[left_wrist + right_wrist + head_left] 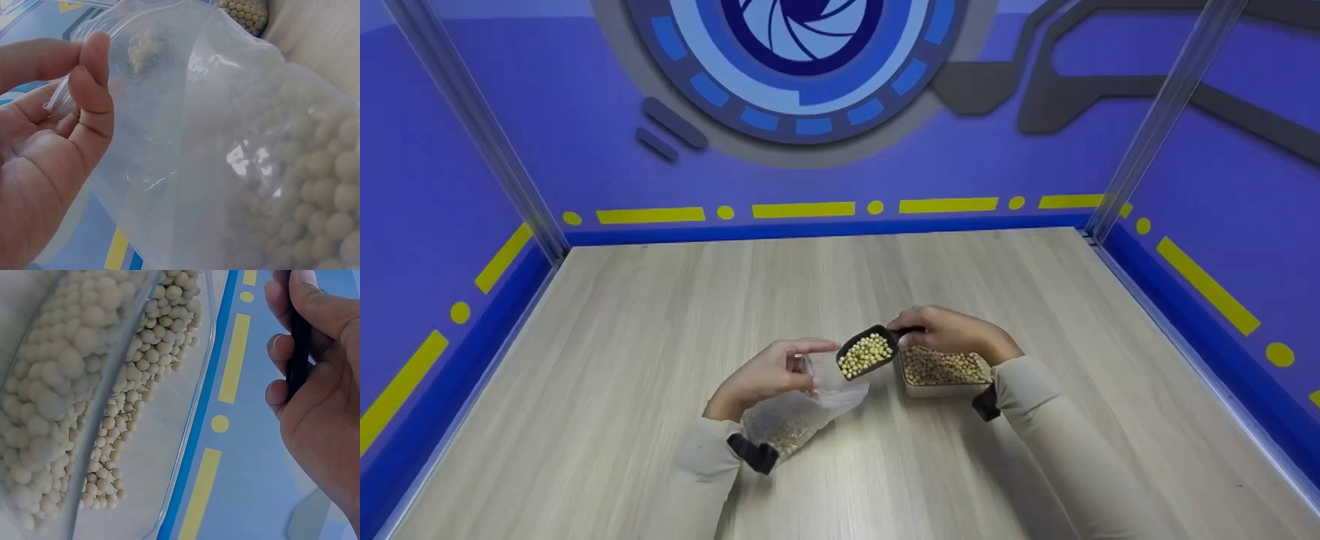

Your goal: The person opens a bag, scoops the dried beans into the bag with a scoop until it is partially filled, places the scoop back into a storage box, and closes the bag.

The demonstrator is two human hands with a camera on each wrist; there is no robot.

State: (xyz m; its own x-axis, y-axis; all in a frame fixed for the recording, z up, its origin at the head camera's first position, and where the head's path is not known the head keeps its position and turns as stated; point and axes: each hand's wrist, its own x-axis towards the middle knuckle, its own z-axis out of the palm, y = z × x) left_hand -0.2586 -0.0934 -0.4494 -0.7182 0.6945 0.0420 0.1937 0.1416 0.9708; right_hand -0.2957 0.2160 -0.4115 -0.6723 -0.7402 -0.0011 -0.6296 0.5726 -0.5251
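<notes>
My left hand (765,375) pinches the zip edge of a clear plastic bag (784,418), with thumb and fingers closed on the rim in the left wrist view. Pale round beans (320,197) fill the lower part of that bag (163,152). By its handle, my right hand (952,330) grips a small black scoop (877,329). Beans (866,355) lie heaped in the scoop, which is beside the bag's mouth near my left fingertips. Under my right hand stands a clear rectangular container (949,391) of the same beans. The right wrist view shows only the scoop's black handle (299,354).
Everything stands on a light wood-grain tabletop (720,300). Blue-purple printed panels (540,150) close it in at the back and both sides, with metal posts (1162,112) at the far corners.
</notes>
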